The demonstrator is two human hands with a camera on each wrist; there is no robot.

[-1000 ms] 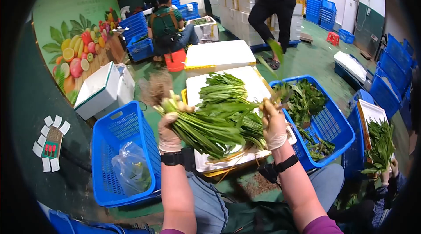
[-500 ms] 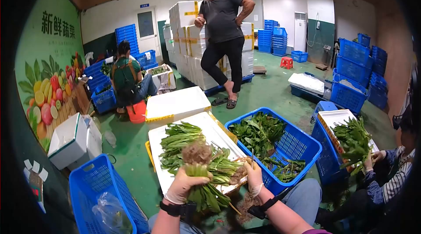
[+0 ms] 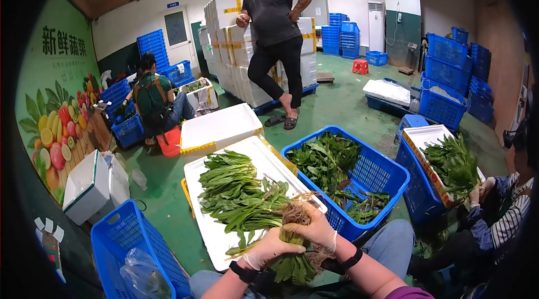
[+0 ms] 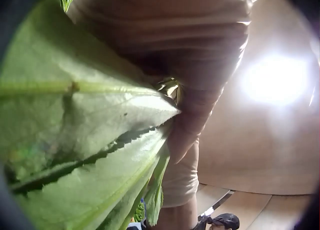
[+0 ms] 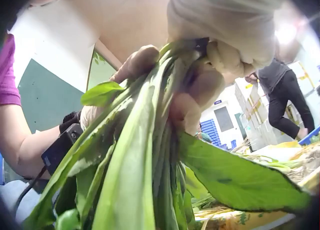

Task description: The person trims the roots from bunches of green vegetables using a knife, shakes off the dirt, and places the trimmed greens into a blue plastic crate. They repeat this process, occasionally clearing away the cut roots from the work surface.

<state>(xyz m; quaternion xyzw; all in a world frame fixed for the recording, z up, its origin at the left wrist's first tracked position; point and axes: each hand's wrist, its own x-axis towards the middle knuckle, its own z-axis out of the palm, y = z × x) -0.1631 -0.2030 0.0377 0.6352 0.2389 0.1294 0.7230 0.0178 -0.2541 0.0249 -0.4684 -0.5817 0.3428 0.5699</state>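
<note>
A bunch of leafy greens [image 3: 294, 238] is held upside down in front of the body, its brown root clump [image 3: 296, 214] uppermost and its leaves hanging down. My gloved left hand [image 3: 274, 249] grips the stems just below the roots. My gloved right hand [image 3: 315, 228] curls its fingers at the root end, right above the left hand. In the right wrist view, a small dark piece [image 5: 201, 46] shows under the right fingers; I cannot tell what it is. Broad toothed leaves [image 4: 90, 120] fill much of the left wrist view. More greens [image 3: 230, 181] lie on the white foam lid [image 3: 203, 237] ahead.
To the right stands a blue crate [image 3: 387, 181] with loose leaves; another blue crate [image 3: 120, 243] at left holds a plastic bag [image 3: 140, 271]. A person [image 3: 508, 209] at far right handles greens. Someone stands [image 3: 275, 41] by stacked foam boxes [image 3: 238, 69]; another sits [image 3: 154, 100] at back left.
The head view has tilted up. The bunch first lay sideways in the left hand, then turned roots-up. The right hand has come across from the right onto the root end.
</note>
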